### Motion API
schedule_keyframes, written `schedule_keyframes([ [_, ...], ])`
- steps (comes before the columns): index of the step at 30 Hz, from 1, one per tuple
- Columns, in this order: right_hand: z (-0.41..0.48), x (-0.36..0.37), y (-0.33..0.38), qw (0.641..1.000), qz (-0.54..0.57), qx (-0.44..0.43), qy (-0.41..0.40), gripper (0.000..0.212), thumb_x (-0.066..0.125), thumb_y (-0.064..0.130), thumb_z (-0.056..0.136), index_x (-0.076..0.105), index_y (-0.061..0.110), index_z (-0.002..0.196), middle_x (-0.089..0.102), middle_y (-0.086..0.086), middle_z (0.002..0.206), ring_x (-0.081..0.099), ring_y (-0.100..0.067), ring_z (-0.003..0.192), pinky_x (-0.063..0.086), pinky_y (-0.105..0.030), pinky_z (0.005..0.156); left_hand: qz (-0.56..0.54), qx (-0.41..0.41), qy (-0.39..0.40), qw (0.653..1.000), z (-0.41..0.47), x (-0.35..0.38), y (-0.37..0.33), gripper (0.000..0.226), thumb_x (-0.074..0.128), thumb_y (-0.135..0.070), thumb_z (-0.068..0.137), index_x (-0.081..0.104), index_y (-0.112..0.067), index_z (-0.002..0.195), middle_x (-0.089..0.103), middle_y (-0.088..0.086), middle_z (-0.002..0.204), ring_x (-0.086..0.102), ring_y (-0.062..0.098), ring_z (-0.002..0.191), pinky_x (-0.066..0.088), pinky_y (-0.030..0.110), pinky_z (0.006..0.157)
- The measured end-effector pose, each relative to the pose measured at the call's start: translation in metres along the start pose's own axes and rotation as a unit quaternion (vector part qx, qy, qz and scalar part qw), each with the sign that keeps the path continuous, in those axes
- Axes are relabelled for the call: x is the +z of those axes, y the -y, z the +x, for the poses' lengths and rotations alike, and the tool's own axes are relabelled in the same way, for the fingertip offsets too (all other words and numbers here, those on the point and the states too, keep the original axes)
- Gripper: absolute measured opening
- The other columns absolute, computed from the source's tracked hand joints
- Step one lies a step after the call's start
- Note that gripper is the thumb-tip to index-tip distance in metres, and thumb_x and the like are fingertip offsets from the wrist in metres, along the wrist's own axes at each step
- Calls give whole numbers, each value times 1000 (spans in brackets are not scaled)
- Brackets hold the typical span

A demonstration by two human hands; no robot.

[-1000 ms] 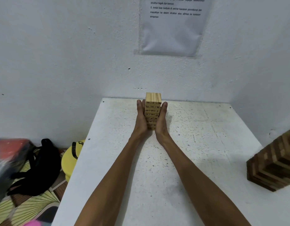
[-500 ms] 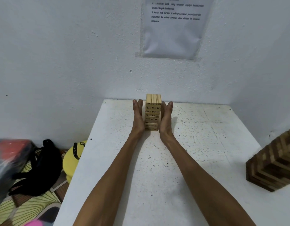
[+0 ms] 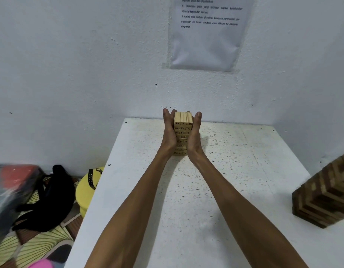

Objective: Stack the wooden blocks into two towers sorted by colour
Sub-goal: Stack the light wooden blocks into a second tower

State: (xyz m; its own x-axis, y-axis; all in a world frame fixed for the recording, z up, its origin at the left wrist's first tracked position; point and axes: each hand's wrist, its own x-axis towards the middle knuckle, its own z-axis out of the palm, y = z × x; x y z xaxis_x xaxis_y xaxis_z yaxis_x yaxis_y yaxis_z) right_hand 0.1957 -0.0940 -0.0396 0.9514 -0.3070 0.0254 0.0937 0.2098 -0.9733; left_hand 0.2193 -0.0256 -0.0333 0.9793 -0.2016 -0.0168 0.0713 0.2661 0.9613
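— Where does your pale tower (image 3: 182, 139) stand?
— Upright near the far edge of the white table (image 3: 235, 190), close to the back wall. Your left hand (image 3: 169, 135) and right hand (image 3: 195, 137) press flat against its two sides, fingers straight, curled round nothing.
— And the room around you?
— Tabletop stretches either side of your forearms. The dark tower (image 3: 326, 198) sits well apart at the right edge, cut off by the frame.

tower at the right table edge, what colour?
Dark brown wood with some lighter tan blocks mixed in: the dark tower, seen in the head view.
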Motion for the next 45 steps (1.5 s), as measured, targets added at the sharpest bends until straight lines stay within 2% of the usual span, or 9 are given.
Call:
schedule_keyframes([
  [4,-1,4,-2,1000,-2,5,-5,96,26,88,86,57,21,146,73,-3,127,70,-17,118,52,-43,108,-5,-9,8,1000,6,-3,11,114,28,-98,77,40,-18,158,65,10,141,65,24,127,46,51,114],
  [11,-1,3,1,1000,5,-5,-13,87,23,81,91,61,20,141,73,-6,126,70,-20,117,55,-44,104,13,-11,5,1000,3,-5,7,111,28,-97,81,36,-20,160,60,10,147,63,23,130,49,47,112],
  [14,1,-3,6,999,0,-8,-35,86,20,81,95,45,26,155,56,0,151,57,-14,132,46,-43,114,14,7,-23,1000,-1,-6,-5,88,13,-79,97,29,-24,163,43,2,162,48,17,143,47,30,106],
  [19,6,-4,22,999,-19,-27,-31,87,19,81,92,42,27,157,40,7,163,36,-12,150,27,-43,123,28,21,-28,999,3,-6,-21,79,5,-70,103,30,-26,163,31,-9,168,28,13,155,29,33,109],
  [22,7,-3,28,999,-26,-29,-10,81,16,76,100,39,26,159,39,6,164,38,-13,148,31,-45,123,30,14,2,999,2,0,-29,80,5,-70,102,25,-23,165,26,-6,170,32,18,153,40,22,94],
  [27,5,3,30,999,-40,-20,8,88,18,81,94,38,26,159,38,5,164,43,-18,147,34,-52,122,21,-2,8,1000,2,5,-30,84,9,-74,101,22,-22,165,22,-3,172,37,25,152,39,37,108],
  [36,5,6,26,999,-26,-25,-3,81,18,76,99,41,25,158,40,4,163,45,-21,146,35,-54,121,7,-6,9,1000,-1,8,-32,80,9,-69,104,28,-19,163,31,-2,168,47,24,145,47,26,89],
  [40,6,7,24,999,-26,-27,-3,80,19,75,99,40,26,158,40,4,163,45,-21,146,36,-53,121,0,-4,-7,1000,0,7,-30,88,12,-78,99,30,-20,163,32,-3,168,46,24,146,43,39,110],
  [45,6,-3,19,999,29,-16,-20,90,19,81,93,36,23,160,40,5,163,43,-17,147,39,-39,116,-13,6,-8,1000,-3,1,-28,84,7,-72,102,29,-19,163,31,-2,168,37,22,151,38,35,108],
])
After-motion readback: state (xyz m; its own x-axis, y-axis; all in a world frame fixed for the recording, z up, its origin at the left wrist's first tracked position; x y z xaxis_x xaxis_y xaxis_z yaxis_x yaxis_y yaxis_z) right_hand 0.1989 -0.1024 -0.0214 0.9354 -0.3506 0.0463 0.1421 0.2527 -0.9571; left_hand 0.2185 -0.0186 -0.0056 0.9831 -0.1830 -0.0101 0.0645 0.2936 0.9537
